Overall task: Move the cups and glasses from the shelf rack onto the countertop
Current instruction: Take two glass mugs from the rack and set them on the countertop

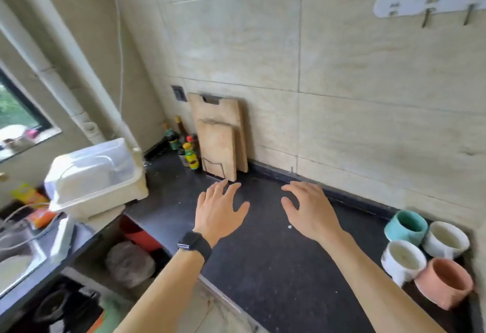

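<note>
Several cups stand together on the dark countertop (pixel 276 267) at the right: a teal cup (pixel 406 226), two white cups (pixel 445 239) (pixel 402 259) and a terracotta-pink cup (pixel 444 281). My left hand (pixel 219 210), with a black watch on the wrist and a ring, hovers over the counter with fingers spread and holds nothing. My right hand (pixel 309 207) hovers beside it, fingers loosely spread, also holding nothing. Both hands are well left of the cups. No shelf rack is in view.
Two wooden cutting boards (pixel 219 138) lean on the tiled wall behind my hands. Sauce bottles (pixel 188 148) stand in the corner. A white lidded dish box (pixel 94 177) sits at the left beside a sink (pixel 18 256). A hook rail (pixel 428 4) hangs upper right.
</note>
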Motion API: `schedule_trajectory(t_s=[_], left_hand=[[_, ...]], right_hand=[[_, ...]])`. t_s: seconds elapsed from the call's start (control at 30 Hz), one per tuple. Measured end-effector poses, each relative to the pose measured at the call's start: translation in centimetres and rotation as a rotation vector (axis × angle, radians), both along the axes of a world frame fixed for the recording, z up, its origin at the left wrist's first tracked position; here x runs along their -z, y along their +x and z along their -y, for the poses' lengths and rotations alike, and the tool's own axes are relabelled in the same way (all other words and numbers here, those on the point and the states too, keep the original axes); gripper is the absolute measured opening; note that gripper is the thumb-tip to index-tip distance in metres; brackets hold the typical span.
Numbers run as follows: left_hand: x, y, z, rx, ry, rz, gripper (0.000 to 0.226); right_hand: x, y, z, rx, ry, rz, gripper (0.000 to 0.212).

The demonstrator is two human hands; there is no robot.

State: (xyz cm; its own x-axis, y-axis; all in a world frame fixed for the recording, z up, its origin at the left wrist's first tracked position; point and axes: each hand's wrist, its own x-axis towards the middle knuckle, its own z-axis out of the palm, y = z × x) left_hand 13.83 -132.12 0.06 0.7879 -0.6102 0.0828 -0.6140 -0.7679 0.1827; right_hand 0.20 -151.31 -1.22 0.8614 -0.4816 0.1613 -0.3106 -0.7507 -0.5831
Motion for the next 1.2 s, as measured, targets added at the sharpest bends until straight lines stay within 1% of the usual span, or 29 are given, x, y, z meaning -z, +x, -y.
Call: schedule_trajectory(t_s=[0.13, 0.3, 0.47, 0.63, 0.77, 0.97, 1.1, 1.2], left_hand=[[-3.1, -1.1, -14.3, -0.252, 0.057, 0.097, 0.063], [-7.1, -5.4, -30.4, -0.545, 0.050, 0.162, 0.061], [-9.7, -11.4, -44.3, -0.785, 0.043, 0.220, 0.057], [-12.0, -17.0, -58.1, -0.999, 0.027, 0.273, 0.057], [-13.5, -20.4, -69.4, -1.120, 0.017, 0.315, 0.055], [-15.2, -23.0, -84.3, -1.205, 0.024, 0.324, 0.055], [-16.0, -23.4, -91.9, -1.223, 0.014, 0.312, 0.055], [-16.3, -22.6, -96.9, -1.241, 0.018, 0.306, 0.055]], right_hand=[[-2.9, 4.3, -10.1, -0.266, -0.062, 0.040, 0.041], [-6.4, 7.7, -23.9, -0.598, -0.121, 0.101, 0.043], [-10.2, 8.2, -39.1, -0.850, -0.179, 0.219, 0.040], [-13.1, 7.3, -54.3, -1.074, -0.212, 0.278, 0.039], [-14.6, 6.7, -66.4, -1.190, -0.222, 0.287, 0.044], [-15.3, 5.8, -83.1, -1.304, -0.176, 0.289, 0.045], [-15.4, 5.5, -90.9, -1.326, -0.130, 0.266, 0.046], [-15.2, 6.0, -95.6, -1.335, -0.133, 0.262, 0.045]])
